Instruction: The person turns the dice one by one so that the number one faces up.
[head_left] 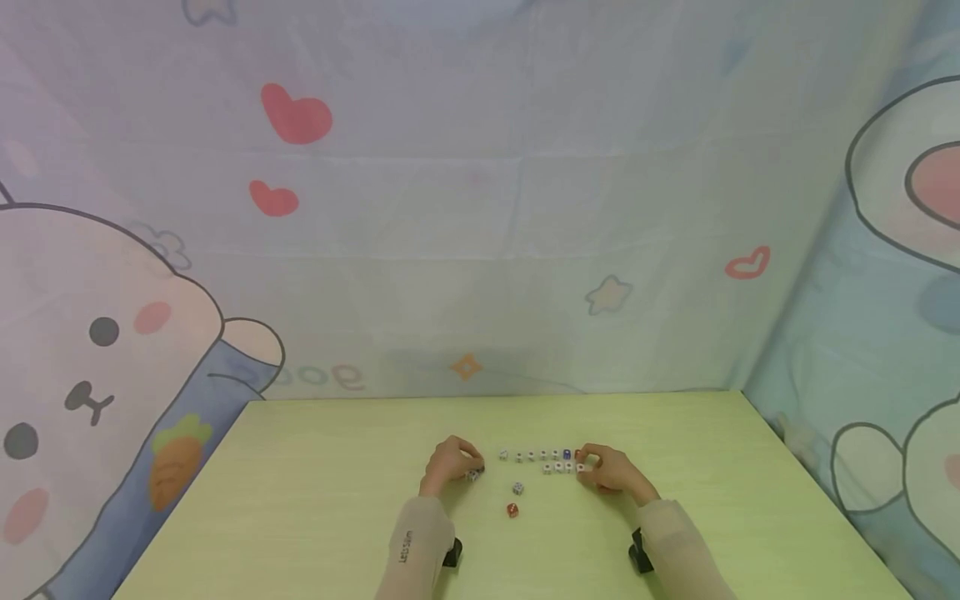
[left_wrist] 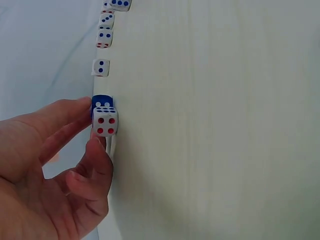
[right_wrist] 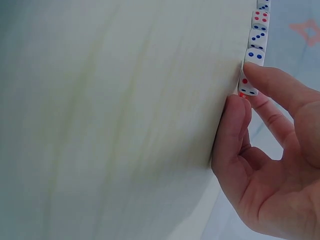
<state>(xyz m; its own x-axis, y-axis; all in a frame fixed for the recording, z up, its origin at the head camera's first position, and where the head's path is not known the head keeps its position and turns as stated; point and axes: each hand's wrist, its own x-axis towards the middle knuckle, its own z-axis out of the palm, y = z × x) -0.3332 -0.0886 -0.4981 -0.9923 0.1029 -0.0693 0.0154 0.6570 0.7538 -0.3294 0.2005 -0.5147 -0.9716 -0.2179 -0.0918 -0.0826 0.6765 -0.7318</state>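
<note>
My left hand (head_left: 452, 459) is at the left end of the dice, its fingers and thumb pinching a blue die (left_wrist: 101, 101). In the left wrist view a white die (left_wrist: 105, 124) with four red dots overlaps the blue one, close in front of the fingertips. At the right end my right hand (head_left: 611, 471) pinches a white die (right_wrist: 247, 86), the last in the nearer short row. Behind that die a red die (head_left: 577, 454) shows partly, mostly covered by the fingers in the right wrist view.
A farther row of white dice (head_left: 531, 457) includes another blue die (head_left: 567, 454). Several white dice (head_left: 558, 468) form the nearer row. Closer to me lie a loose white die (head_left: 518, 488) and a red die (head_left: 513, 509). A printed cloth (head_left: 480, 292) hangs behind the table (head_left: 315, 500).
</note>
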